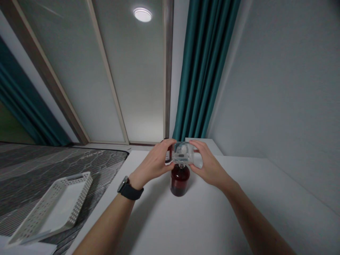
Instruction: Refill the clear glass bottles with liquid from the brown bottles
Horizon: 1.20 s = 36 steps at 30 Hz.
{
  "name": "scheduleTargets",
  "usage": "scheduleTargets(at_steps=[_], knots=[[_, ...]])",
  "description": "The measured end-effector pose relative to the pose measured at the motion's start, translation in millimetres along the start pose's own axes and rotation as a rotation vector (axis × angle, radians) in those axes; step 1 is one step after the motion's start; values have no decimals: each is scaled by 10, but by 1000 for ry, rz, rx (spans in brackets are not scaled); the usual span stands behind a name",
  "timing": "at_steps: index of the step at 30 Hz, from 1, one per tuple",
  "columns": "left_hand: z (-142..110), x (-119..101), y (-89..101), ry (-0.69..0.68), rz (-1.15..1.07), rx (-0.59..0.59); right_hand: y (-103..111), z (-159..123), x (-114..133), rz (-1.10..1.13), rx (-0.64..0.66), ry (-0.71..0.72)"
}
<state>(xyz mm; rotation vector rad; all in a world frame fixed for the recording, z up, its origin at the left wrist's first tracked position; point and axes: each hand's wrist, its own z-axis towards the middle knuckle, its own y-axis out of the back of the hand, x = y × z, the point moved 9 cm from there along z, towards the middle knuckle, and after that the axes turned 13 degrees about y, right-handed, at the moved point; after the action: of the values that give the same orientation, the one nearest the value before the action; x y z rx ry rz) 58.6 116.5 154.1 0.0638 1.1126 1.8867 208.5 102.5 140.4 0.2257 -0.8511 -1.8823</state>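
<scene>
Between my left hand (155, 159) and my right hand (209, 164) is a clear, box-shaped container (183, 153), gripped at its two sides by thumbs and fingers. It is just above a dark red-brown glass bottle (180, 182) standing upright on the white table. The bottle's clear neck shows right under the container; whether the two touch I cannot tell. Behind my left fingertips stands a second dark brown bottle (168, 156) with a pale label, mostly hidden. Something clear (198, 160) shows behind my right thumb and fingers, its kind unclear.
The white table (164, 226) meets a grey wall on the right. To the left, a white perforated basket (75, 207) rests on a grey patterned surface (106, 163), beside a white sheet (29, 247). Behind are frosted sliding doors (140, 88) and a teal curtain (203, 71).
</scene>
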Motion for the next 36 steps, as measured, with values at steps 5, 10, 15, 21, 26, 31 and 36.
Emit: scheduleTargets(at_steps=[5, 10, 15, 21, 26, 31, 36], knots=[[2, -23, 7, -8, 19, 2, 12, -2, 1, -5, 1, 9], [3, -32, 9, -20, 11, 7, 10, 8, 19, -9, 20, -2], [6, -48, 9, -26, -6, 23, 13, 13, 25, -9, 12, 10], [7, -78, 19, -32, 1, 15, 9, 1, 30, -16, 3, 22], [3, -105, 17, -58, 25, 15, 8, -15, 28, -26, 6, 43], [-7, -130, 24, -87, 15, 13, 14, -24, 46, -44, 16, 70], [-23, -152, 37, -115, -4, 5, 10, -20, 90, -62, 36, 100]])
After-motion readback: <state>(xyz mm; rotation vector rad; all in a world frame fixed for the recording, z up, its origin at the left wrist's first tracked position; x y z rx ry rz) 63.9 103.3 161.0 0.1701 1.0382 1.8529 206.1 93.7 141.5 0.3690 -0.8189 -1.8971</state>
